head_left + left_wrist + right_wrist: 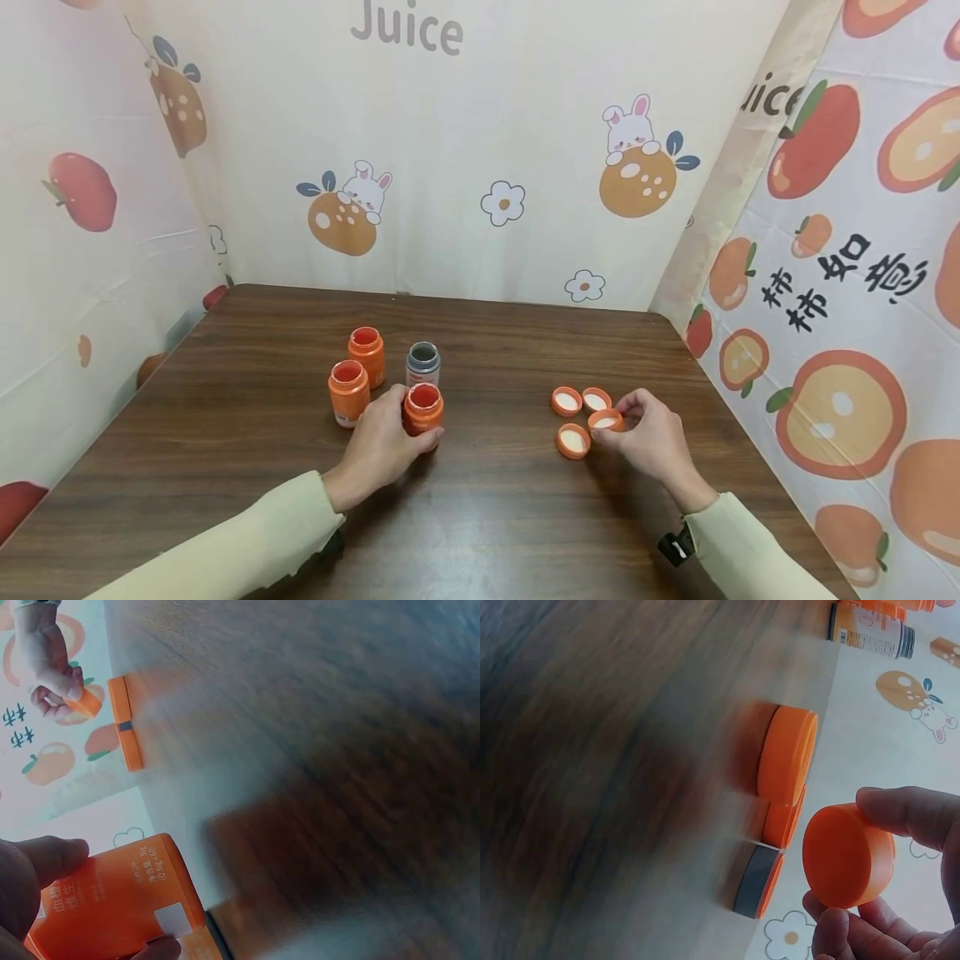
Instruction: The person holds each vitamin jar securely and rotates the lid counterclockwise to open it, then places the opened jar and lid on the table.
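Note:
My left hand (382, 446) grips an uncapped orange bottle (424, 408), thumb and fingers wrapped round its sides. Its open mouth faces up; the left wrist view shows printed text and a white patch on the bottle (112, 900). To the right, my right hand (660, 442) pinches an orange lid (838, 855) between thumb and fingers, above the table. Beside it lie three more lids, pale insides up: a left one (566, 402), a back one (597, 400) and a front one (573, 442). In the right wrist view, one lid (757, 881) has a grey side.
Two open orange bottles, one nearer (349, 396) and one farther (367, 358), stand left of the held bottle. An open grey bottle (423, 363) stands just behind it. Printed curtains (465, 117) enclose the brown wooden table (487, 517) at the back and sides.

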`<state>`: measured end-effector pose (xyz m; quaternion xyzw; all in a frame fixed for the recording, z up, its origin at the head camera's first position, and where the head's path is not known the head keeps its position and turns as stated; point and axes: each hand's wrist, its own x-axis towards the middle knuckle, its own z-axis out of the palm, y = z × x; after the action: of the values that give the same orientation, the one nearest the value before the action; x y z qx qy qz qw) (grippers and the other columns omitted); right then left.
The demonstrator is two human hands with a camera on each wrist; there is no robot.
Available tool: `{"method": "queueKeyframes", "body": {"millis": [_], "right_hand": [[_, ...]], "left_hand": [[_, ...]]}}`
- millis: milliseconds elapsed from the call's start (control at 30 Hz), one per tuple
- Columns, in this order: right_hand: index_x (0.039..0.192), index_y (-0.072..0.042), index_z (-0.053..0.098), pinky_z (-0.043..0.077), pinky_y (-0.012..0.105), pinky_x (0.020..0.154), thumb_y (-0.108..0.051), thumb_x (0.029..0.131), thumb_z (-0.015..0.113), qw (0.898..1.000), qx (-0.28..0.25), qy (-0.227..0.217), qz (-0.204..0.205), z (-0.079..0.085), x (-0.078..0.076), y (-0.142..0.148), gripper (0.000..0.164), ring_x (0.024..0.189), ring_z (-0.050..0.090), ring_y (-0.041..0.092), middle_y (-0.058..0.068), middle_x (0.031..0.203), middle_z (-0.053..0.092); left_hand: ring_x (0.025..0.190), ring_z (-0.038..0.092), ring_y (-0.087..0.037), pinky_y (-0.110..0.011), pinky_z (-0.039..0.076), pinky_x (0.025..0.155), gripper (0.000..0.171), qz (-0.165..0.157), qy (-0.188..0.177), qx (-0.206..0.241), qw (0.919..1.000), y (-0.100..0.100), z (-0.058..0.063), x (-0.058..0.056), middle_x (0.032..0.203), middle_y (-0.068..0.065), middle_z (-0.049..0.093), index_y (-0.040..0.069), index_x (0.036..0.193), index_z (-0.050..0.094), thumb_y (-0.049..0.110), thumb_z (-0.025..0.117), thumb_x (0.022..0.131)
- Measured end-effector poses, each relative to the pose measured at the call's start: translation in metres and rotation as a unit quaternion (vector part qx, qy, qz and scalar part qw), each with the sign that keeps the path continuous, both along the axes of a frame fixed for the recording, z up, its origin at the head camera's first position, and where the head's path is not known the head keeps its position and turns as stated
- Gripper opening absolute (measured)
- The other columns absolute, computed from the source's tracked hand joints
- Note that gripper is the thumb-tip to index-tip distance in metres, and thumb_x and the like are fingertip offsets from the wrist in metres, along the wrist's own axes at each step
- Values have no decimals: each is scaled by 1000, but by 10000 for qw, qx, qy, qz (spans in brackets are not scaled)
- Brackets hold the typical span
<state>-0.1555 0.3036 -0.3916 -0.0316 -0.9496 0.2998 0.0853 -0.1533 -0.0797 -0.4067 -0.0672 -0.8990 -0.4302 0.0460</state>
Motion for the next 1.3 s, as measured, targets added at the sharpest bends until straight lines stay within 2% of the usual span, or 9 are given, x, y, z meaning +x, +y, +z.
{"method": "queueKeyframes", "body": {"millis": [267,533,1000,1300], "right_hand": [[100,-7,61,45,36,72,-32,73,92,9999,87,-130,-28,-7,-2,5,48,87,59,25,8,95,66],[100,-7,61,45,37,76,-31,72,93,9995,133,-286,-26,-14,-3,9,49,91,60,26,9,98,67],[100,-6,61,45,37,74,-28,68,96,9983,118,-572,7,-18,-3,13,52,87,60,25,8,95,67],[106,-7,71,47,37,75,-25,70,95,9968,336,-707,147,-22,-1,13,47,86,63,22,5,95,72]], "left_hand": [[100,66,-25,-50,54,94,61,-13,12,12,10000,0,-2,-2,111,-8,66,4,121,56,17,93,75],[101,66,-26,-50,54,95,60,18,-53,-22,10000,1,-2,-2,111,-9,66,4,122,56,18,93,76],[103,67,-26,-50,54,95,61,62,-10,-68,10000,-1,-7,-5,114,-11,68,3,121,56,20,93,76],[102,67,-27,-50,54,95,66,118,5,-237,9996,-1,-7,-5,114,-11,68,3,123,56,22,95,73]]}}
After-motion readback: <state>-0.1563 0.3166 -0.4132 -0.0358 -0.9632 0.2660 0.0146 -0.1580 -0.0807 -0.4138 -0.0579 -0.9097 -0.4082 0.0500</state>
